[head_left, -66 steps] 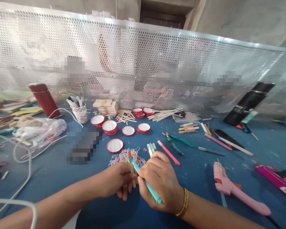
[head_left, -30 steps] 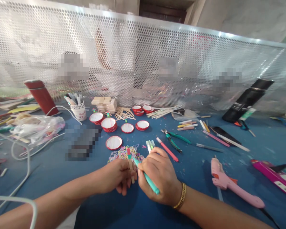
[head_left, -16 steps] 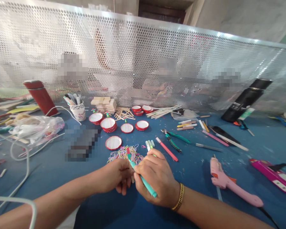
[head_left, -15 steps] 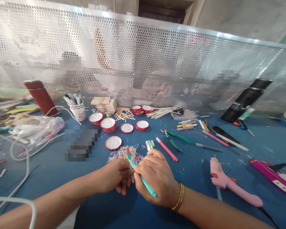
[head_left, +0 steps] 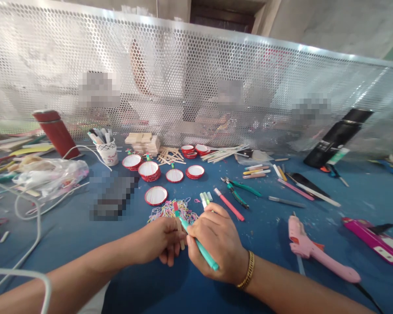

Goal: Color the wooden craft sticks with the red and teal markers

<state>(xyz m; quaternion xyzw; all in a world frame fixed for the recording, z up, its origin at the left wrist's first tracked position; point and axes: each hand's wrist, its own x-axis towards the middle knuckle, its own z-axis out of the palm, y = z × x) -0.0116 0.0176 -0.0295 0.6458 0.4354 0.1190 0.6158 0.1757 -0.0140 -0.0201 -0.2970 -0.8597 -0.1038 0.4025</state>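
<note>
A wooden craft stick [head_left: 176,207], red at its tip and green just below, is pinched between the thumb and fingers of my left hand [head_left: 162,239]. In my right hand [head_left: 214,240] is a teal felt-tip marker [head_left: 206,254], gripped like a pen, its tip at or close to the stick's green part. I cannot tell whether the tip touches the wood. Behind both hands lies a heap of coloured rubber bands [head_left: 157,213]. A round white disc with a red rim [head_left: 156,196] rests just beyond it. Pale green markers [head_left: 204,199] lie partly hidden by my right hand.
More red-rimmed discs [head_left: 149,169], loose craft sticks [head_left: 170,155] and a cup of markers [head_left: 107,151] stand farther back. Pliers [head_left: 237,194], a red marker [head_left: 229,205] and a pink glue gun [head_left: 321,257] lie to the right. A white cable [head_left: 37,226] loops at left.
My right hand and the teal marker have shifted slightly right and down. More of the craft stick shows between my hands. My left hand stays nearly still.
</note>
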